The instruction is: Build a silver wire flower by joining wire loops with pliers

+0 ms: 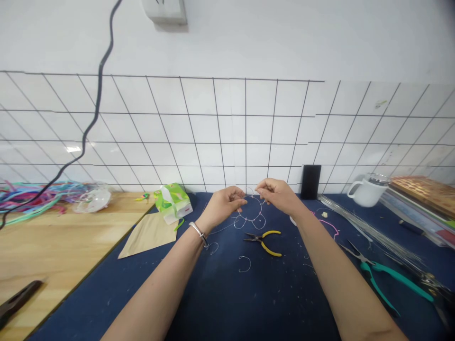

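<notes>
A thin wire flower shape [253,220], a ring with loops around it, hangs between my two hands above the dark blue mat. My left hand [227,203], with a bracelet on its wrist, pinches the left side of the wire. At the upper right of the ring, my right hand [275,193] has its thumb and fingertips closed on the wire. Below the flower lie yellow-handled pliers [265,240], their jaws pointing left. Bent wire scraps [245,264] rest on the mat nearby.
Left of the mat are a green tissue pack [173,201], a beige sheet [147,234] and colourful strips [46,196]. On the right lie teal-handled pliers [377,267] and a wire bundle [373,229], with a white mug [368,190] behind. A black cable [101,71] hangs at left.
</notes>
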